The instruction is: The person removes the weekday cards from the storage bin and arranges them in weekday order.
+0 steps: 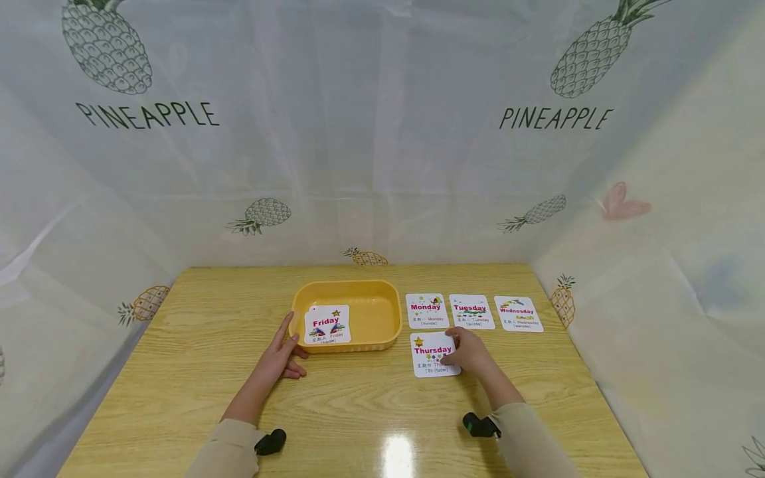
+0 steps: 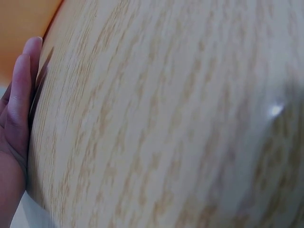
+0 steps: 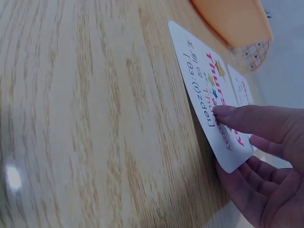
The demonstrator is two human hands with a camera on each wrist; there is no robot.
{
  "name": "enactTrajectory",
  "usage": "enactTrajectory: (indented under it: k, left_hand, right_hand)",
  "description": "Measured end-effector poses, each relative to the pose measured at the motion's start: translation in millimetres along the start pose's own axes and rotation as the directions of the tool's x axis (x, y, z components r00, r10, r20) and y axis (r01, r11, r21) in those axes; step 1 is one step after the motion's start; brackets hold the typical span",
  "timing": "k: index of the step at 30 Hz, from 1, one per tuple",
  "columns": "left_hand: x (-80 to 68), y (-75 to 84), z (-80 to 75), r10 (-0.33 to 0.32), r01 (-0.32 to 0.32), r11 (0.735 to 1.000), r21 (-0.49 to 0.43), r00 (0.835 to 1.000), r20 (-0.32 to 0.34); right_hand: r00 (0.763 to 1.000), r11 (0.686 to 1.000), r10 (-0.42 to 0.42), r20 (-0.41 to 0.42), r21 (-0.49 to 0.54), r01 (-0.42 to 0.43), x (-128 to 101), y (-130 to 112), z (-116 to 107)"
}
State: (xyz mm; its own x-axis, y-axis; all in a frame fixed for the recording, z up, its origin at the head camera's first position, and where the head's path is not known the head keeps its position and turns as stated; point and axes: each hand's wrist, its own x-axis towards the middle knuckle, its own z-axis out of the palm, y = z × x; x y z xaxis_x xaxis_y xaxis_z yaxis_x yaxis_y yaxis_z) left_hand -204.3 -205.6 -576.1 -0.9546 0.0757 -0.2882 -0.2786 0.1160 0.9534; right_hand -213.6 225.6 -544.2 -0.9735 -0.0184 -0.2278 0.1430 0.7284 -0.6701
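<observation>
A yellow tray (image 1: 382,318) stands mid-table with a "Friday" card (image 1: 327,324) leaning at its front left. My left hand (image 1: 287,350) lies flat on the table (image 1: 197,332), its straight fingers (image 2: 20,90) against the tray's (image 2: 21,28) left front corner, holding nothing. My right hand (image 1: 459,352) pinches the right edge of the "Thursday" card (image 1: 431,354), which lies in front of the tray's right end. In the right wrist view one finger (image 3: 247,121) presses on top of the Thursday card (image 3: 204,90) and the others lie under its corner.
Cards "Monday" (image 1: 426,311), "Tuesday" (image 1: 471,311) and "Wednesday" (image 1: 517,313) lie in a row right of the tray. White pineapple-print curtains (image 1: 382,133) close in the table at the back and both sides. Bare wood stretches along the left and front.
</observation>
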Motion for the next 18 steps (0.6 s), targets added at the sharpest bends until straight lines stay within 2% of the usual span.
enactTrajectory:
  k: [11,18]
  left_hand:
    - [-2.0,3.0,-0.7,-0.014,0.014,1.0,-0.009,1.0,0.005]
    - [-11.5,17.7,0.4,-0.024,0.026,0.999,-0.046,0.999,0.041]
  right_hand:
    - [1.0,0.998,0.001,-0.02,-0.065,-0.002,-0.1,-3.6,2.2]
    - [1.0,0.997,-0.006,-0.023,-0.072,0.004,-4.7,-6.2,-0.6]
